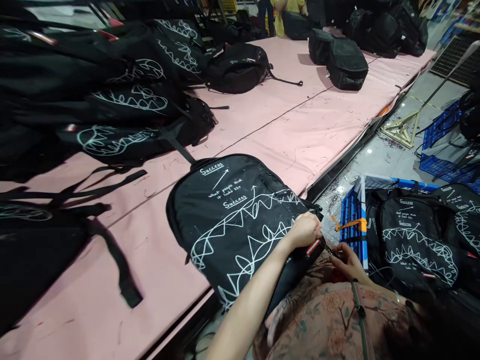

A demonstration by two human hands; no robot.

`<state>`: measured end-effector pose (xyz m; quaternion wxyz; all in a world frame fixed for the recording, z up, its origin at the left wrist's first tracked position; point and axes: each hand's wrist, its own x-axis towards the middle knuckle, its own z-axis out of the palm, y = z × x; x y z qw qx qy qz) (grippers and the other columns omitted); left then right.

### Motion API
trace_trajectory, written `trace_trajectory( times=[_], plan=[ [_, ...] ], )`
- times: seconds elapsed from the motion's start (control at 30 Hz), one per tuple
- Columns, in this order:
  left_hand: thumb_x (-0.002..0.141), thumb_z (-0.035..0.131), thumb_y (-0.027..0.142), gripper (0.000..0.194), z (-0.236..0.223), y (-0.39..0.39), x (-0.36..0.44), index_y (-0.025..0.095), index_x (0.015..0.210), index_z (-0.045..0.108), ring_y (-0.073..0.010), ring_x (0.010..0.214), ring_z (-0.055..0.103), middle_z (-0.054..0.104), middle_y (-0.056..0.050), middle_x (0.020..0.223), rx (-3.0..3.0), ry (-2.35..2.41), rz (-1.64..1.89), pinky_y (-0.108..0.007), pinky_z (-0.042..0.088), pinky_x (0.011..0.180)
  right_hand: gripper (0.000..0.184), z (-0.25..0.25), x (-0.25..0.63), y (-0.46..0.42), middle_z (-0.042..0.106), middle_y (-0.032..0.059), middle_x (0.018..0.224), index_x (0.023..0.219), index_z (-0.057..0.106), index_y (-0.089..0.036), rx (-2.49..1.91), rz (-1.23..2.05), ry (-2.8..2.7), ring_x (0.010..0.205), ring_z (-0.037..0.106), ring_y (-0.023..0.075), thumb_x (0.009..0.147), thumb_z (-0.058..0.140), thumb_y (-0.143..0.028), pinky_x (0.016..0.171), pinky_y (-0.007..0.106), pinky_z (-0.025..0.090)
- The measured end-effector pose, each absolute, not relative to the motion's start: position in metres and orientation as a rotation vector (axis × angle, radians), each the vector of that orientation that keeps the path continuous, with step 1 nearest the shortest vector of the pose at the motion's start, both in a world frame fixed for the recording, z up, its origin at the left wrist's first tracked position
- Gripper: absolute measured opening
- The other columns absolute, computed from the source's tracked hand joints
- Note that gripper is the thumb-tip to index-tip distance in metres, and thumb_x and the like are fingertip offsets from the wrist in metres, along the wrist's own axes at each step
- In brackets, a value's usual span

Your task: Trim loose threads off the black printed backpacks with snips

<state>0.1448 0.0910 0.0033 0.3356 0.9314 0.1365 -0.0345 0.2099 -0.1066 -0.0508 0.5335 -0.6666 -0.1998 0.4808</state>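
A black backpack (236, 215) with white scribble print and the word "Success" lies half over the edge of the pink table (300, 135), leaning toward me. My left hand (304, 230) pinches its lower right edge beside a small red tag (313, 247). My right hand (347, 261) is closed around a small dark tool (330, 248), perhaps thread snips, with the tip at the bag's edge just under the left hand.
A heap of matching black backpacks (112, 95) fills the table's left. More bags (343, 60) lie at the far end, where another person (287, 10) stands. A blue crate (352, 220) with printed backpacks (416, 240) sits on the floor at my right.
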Motion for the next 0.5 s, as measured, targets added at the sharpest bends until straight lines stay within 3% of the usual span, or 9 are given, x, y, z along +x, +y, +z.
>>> trace_trajectory(
  times=[0.37,0.5],
  plan=[
    [0.071,0.053,0.018,0.012,0.002,0.090,0.144,0.017,0.061,0.060,-0.0176,0.086,0.056,0.066,-0.004,0.085,2.415,0.387,-0.053,-0.029,0.040,0.082,0.028,-0.044,0.209,-0.083,0.056,-0.0011,0.072,0.076,0.049,-0.021,-1.527,1.005,-0.643,0.070,0.053,0.0148,0.072,0.063,-0.045,0.065,0.026,0.042],
    [0.078,0.049,0.024,0.015,0.005,0.090,0.145,0.016,0.073,0.061,-0.0177,0.086,0.056,0.064,-0.005,0.088,2.387,0.514,0.048,-0.030,0.044,0.079,0.031,-0.048,0.214,-0.086,0.056,-0.0019,0.071,0.076,0.048,-0.021,-1.488,1.037,-0.544,0.067,0.052,0.0138,0.071,0.063,-0.047,0.063,0.025,0.041]
  ],
)
